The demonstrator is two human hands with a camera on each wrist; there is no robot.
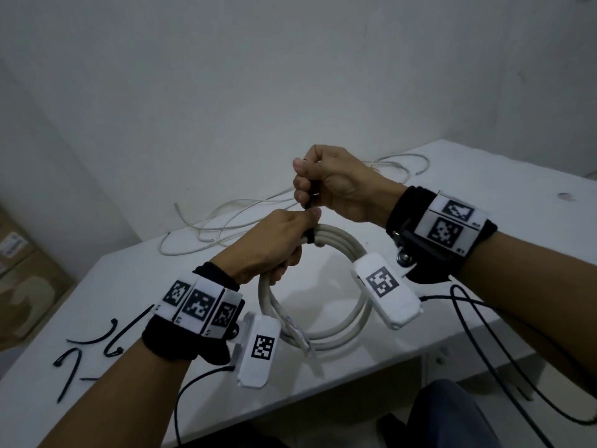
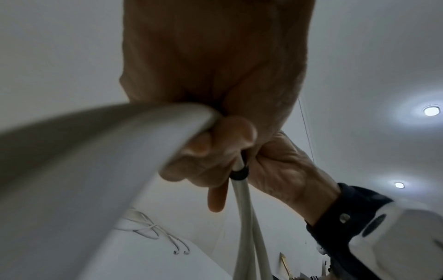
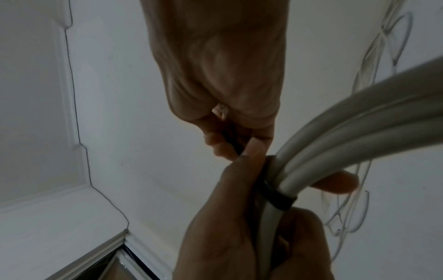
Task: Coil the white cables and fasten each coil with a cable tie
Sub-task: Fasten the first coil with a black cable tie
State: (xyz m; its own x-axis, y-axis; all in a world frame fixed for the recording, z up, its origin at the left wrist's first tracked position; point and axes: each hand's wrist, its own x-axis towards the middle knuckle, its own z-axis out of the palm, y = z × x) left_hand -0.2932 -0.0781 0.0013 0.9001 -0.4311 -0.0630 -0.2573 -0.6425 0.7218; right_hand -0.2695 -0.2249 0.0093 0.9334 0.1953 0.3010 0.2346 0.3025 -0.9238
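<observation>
Both forearms fill the bottom of the head view, each wrist wrapped in a black band carrying white marker blocks. Beyond them the left hand (image 1: 274,240) is clenched round the top of a coiled white cable (image 1: 342,328), held above the white table (image 1: 484,176). A black cable tie (image 1: 310,232) loops the coil just beside the left thumb, and the right hand (image 1: 332,182) pinches its free tail in a closed fist directly above. Farther back on the table lie loose white cables (image 1: 226,221), uncoiled. Spare black ties (image 1: 84,347) lie near the table's left front edge. Cardboard boxes (image 1: 22,279) stand at the far left; what is in them cannot be told.

From the left wrist, a blurred strand of the coil (image 2: 84,161) sweeps close across the lens. The left hand's fingers (image 2: 215,151) curl round it, with the black tie (image 2: 239,173) banding the cable beside them.

From the right wrist, the right hand (image 3: 223,75) closes on the tie's tail, while the tie (image 3: 278,199) circles three strands of the coil (image 3: 335,144) gripped by the left hand (image 3: 227,236).
</observation>
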